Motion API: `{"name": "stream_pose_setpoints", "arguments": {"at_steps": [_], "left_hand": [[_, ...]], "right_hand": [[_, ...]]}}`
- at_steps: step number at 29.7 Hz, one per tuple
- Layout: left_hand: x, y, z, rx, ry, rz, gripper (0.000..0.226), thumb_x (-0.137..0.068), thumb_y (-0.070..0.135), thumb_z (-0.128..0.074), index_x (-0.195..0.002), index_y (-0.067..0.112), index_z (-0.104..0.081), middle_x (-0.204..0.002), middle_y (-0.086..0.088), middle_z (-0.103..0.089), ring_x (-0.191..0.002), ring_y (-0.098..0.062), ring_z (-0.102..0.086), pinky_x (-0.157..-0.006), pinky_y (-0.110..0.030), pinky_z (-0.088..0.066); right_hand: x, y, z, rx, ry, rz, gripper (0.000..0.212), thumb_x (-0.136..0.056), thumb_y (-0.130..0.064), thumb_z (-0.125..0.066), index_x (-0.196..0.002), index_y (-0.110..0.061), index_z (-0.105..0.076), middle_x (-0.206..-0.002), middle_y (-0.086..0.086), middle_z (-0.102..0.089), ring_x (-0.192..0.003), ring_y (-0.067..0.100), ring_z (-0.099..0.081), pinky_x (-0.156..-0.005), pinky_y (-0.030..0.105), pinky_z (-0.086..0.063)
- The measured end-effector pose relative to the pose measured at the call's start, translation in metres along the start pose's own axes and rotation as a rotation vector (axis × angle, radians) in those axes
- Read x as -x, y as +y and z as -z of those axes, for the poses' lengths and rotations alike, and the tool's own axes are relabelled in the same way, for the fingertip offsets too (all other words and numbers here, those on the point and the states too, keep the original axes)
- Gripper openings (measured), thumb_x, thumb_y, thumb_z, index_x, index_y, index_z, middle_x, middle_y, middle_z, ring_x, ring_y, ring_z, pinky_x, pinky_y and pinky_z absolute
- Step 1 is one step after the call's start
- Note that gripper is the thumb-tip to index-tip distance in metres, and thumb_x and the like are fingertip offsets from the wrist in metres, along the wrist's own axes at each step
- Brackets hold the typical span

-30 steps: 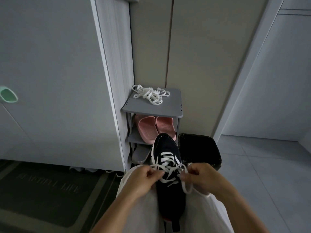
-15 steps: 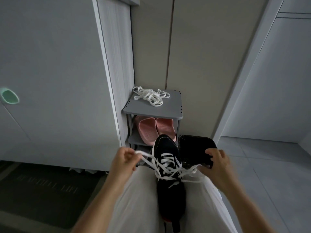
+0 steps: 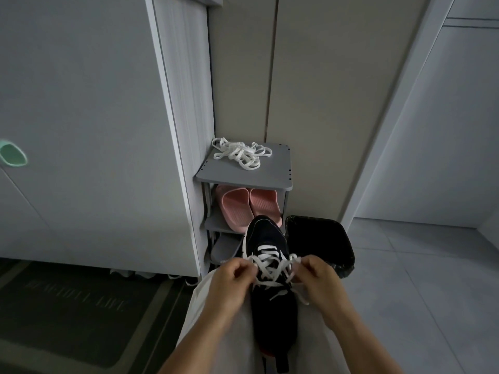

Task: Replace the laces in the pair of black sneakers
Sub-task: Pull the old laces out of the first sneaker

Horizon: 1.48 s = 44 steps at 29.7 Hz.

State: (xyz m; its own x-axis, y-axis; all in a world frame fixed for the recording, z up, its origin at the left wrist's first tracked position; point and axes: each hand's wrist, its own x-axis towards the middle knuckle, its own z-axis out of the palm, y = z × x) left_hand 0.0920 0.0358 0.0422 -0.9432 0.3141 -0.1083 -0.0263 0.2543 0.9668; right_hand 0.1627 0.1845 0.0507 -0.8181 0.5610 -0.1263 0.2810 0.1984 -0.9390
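A black sneaker [image 3: 272, 311] lies lengthwise on my lap, toe pointing away from me. A white lace [image 3: 271, 268] is threaded through its eyelets. My left hand [image 3: 229, 284] pinches one lace end at the left of the eyelets. My right hand [image 3: 318, 279] pinches the other end at the right. Both hands sit close over the tongue. A loose bundle of white laces [image 3: 240, 153] lies on top of the grey shoe rack [image 3: 278, 176]. The second sneaker is not visible.
Pink slippers [image 3: 248, 206] sit on the rack's middle shelf, a grey shoe [image 3: 224, 248] below. A black-lined bin [image 3: 321, 241] stands right of the rack. A dark doormat [image 3: 70, 314] lies on the floor at left, beside a white cabinet door [image 3: 81, 130].
My hands had pulled the lace ends wide apart half a second ago; they have now come back together over the sneaker's eyelets.
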Motion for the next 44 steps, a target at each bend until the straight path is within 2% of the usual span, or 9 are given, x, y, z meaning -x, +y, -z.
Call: {"name": "stream_pose_setpoints", "arguments": {"at_steps": [4,7,14,19,25,29,33,40,44], "left_hand": [[-0.010,0.021,0.034,0.596,0.217,0.118,0.019,-0.093,0.002,-0.043,-0.075,0.005,-0.049,-0.064,-0.009,-0.056,-0.056,-0.017,-0.058,-0.064,-0.031,-0.053],[-0.024,0.036,0.076,0.775,0.277,0.107,0.029,-0.093,0.002,-0.036,-0.066,0.011,-0.039,-0.056,-0.004,-0.040,-0.036,-0.008,-0.043,-0.038,-0.018,-0.043],[-0.051,0.025,0.111,-0.229,0.483,-0.259,0.009,-0.095,0.010,-0.043,-0.086,0.009,-0.042,-0.070,-0.001,-0.041,-0.058,-0.013,-0.038,-0.055,-0.025,-0.034],[-0.064,0.032,0.115,-0.405,0.558,-0.421,0.009,-0.096,0.010,-0.042,-0.087,0.009,-0.041,-0.067,0.003,-0.043,-0.058,-0.017,-0.041,-0.053,-0.031,-0.034],[-0.045,0.014,0.075,-0.767,0.240,-0.404,0.034,-0.087,0.012,-0.059,-0.119,0.004,-0.050,-0.116,-0.013,-0.051,-0.099,-0.027,-0.053,-0.084,-0.037,-0.043],[0.005,-0.005,0.028,-0.502,-0.021,-0.448,0.014,-0.088,0.027,-0.059,-0.100,0.020,-0.058,-0.084,0.017,-0.054,-0.077,0.009,-0.054,-0.068,-0.006,-0.039],[0.019,-0.015,0.007,-0.567,-0.028,-0.458,0.017,-0.093,0.034,-0.050,-0.085,0.020,-0.055,-0.067,0.017,-0.047,-0.072,0.010,-0.049,-0.063,-0.012,-0.031],[-0.002,-0.017,0.014,-0.212,0.005,-0.207,0.031,-0.093,0.026,-0.051,-0.064,0.018,-0.046,-0.057,0.006,-0.046,-0.056,-0.008,-0.043,-0.062,-0.027,-0.034],[-0.002,-0.014,0.009,-0.110,0.002,-0.140,0.033,-0.094,0.025,-0.049,-0.064,0.015,-0.044,-0.057,0.008,-0.040,-0.053,-0.002,-0.038,-0.055,-0.016,-0.033]], "right_hand": [[-0.011,0.000,0.025,-0.483,0.163,-0.056,0.023,-0.097,-0.005,-0.040,-0.074,-0.006,-0.044,-0.056,0.008,-0.061,-0.049,0.012,-0.062,-0.051,0.026,-0.049],[-0.029,-0.001,0.060,-0.522,0.364,0.003,0.033,-0.098,-0.005,-0.037,-0.066,-0.015,-0.033,-0.048,0.000,-0.041,-0.033,0.002,-0.036,-0.038,0.016,-0.028],[-0.054,-0.003,0.109,-0.194,0.539,0.032,0.020,-0.092,-0.012,-0.050,-0.072,-0.014,-0.049,-0.054,0.002,-0.034,-0.035,0.003,-0.028,-0.031,0.014,-0.020],[-0.053,-0.005,0.127,0.102,0.677,0.169,0.011,-0.092,-0.015,-0.052,-0.086,-0.007,-0.057,-0.069,0.010,-0.049,-0.063,0.022,-0.043,-0.057,0.025,-0.034],[-0.045,0.005,0.089,0.670,0.245,-0.004,0.028,-0.089,-0.027,-0.059,-0.111,-0.010,-0.061,-0.114,0.015,-0.056,-0.100,0.033,-0.054,-0.082,0.036,-0.041],[-0.016,0.009,0.043,0.637,0.127,0.347,0.015,-0.085,-0.027,-0.064,-0.085,-0.014,-0.070,-0.088,-0.002,-0.058,-0.082,0.013,-0.056,-0.074,0.027,-0.039],[0.001,0.010,0.022,0.561,-0.312,0.208,0.012,-0.081,-0.036,-0.067,-0.070,-0.032,-0.064,-0.074,-0.011,-0.060,-0.070,0.000,-0.057,-0.068,0.017,-0.045],[-0.016,0.014,0.056,-0.133,0.140,0.050,0.024,-0.091,-0.001,-0.052,-0.068,-0.010,-0.054,-0.061,0.003,-0.049,-0.055,0.011,-0.043,-0.053,0.022,-0.036],[-0.018,0.016,0.076,0.074,0.126,0.090,0.021,-0.088,-0.003,-0.056,-0.069,-0.012,-0.057,-0.061,0.003,-0.051,-0.059,0.017,-0.044,-0.060,0.025,-0.036]]}}
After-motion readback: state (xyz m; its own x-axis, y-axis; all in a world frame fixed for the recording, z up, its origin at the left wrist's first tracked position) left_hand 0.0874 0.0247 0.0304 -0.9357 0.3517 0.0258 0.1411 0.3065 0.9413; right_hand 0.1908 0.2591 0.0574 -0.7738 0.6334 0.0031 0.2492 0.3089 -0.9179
